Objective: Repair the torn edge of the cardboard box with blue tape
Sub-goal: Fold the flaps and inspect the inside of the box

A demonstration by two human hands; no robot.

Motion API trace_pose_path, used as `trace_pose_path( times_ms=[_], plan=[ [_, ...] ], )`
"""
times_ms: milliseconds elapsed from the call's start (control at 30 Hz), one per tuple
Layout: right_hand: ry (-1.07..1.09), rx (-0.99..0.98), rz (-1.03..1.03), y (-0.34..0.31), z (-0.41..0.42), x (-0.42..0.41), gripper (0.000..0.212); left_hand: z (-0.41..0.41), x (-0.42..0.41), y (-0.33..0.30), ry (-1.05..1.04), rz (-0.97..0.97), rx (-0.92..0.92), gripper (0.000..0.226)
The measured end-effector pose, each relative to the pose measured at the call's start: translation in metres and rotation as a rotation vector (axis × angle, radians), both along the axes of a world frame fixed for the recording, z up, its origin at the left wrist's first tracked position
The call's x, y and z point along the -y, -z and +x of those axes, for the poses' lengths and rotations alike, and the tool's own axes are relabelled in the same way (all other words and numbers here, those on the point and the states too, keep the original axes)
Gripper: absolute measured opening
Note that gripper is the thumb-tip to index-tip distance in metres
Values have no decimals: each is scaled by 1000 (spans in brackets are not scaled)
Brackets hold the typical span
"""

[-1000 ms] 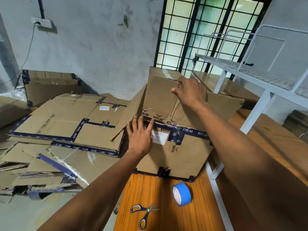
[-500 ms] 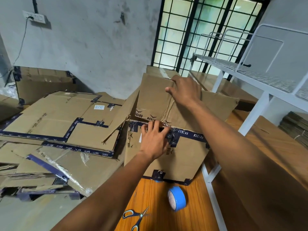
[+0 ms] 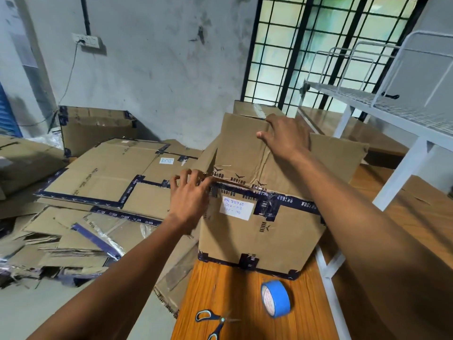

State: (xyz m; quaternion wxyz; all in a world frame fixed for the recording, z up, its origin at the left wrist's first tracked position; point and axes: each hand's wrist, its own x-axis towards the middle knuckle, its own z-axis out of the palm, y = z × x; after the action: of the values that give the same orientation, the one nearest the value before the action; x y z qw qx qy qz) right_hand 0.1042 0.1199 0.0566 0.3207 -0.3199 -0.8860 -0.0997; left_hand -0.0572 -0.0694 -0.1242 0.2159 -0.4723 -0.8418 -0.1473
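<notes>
Presently: left hand (image 3: 190, 200), fingers (image 3: 186, 176) spread and slightly curled, tips pressed on the upper left corner of the box (image 3: 259, 231), at the dark printed band along its top edge; nothing gripped. Right hand (image 3: 288, 138), fingers bent over the top edge of the raised flap (image 3: 245, 146), thumb on its near face, holding it upright. Box: brown cardboard, standing on the bench (image 3: 235, 295), white label (image 3: 236, 207) just right of the left fingers. Tape (image 3: 275, 299): blue roll, on edge on the bench, well below both hands, near the box's front bottom edge, apart from it. Scissors (image 3: 214, 323): blue-and-black handles, lying just left of and below the tape. Flattened cartons (image 3: 103, 177): stacked left of the left hand. White rack (image 3: 392, 111): right of the right hand.
</notes>
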Motion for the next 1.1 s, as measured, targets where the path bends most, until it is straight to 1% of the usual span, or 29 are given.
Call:
trace_pose_path(
  times_ms=[100, 167, 233, 300, 400, 433, 533, 633, 700, 800, 900, 1000, 1067, 1100],
  plan=[
    [-1, 19, 93, 11, -2, 0, 55, -3, 6, 1, 5, -42, 0, 69],
    [14, 61, 150, 22, 0, 0, 67, 1, 8, 4, 7, -45, 15, 69],
    [19, 107, 149, 37, 6, 0, 71, 7, 9, 8, 1, -18, 33, 66],
    [16, 155, 75, 55, 14, 1, 65, 10, 11, 14, 1, 9, 53, 68],
    [17, 213, -95, 90, 23, 4, 44, 13, 15, 23, 9, 15, 78, 81],
    [23, 236, -150, 102, 26, 6, 40, 15, 16, 25, 12, 16, 87, 84],
    [40, 291, -270, 134, 35, 18, 44, 20, 17, 29, 34, 18, 90, 87],
    [58, 289, -254, 157, 45, 27, 42, 25, 19, 32, 59, -23, 87, 82],
    [78, 204, -217, 167, 51, 29, 37, 30, 20, 38, 66, -45, 90, 75],
    [88, 7, -155, 180, 66, 40, 35, 39, 22, 50, 97, -80, 116, 68],
    [101, -74, -102, 205, 91, 59, 37, 53, 23, 71, 171, -118, 142, 60],
    [146, -34, -115, 247, 118, 74, 40, 72, 21, 99, 232, -180, 201, 60],
    [190, 77, -248, 280, 134, 82, 37, 86, 20, 118, 252, -248, 229, 63],
    [234, 134, -342, 295, 141, 87, 40, 93, 19, 128, 262, -280, 244, 64]
  ],
)
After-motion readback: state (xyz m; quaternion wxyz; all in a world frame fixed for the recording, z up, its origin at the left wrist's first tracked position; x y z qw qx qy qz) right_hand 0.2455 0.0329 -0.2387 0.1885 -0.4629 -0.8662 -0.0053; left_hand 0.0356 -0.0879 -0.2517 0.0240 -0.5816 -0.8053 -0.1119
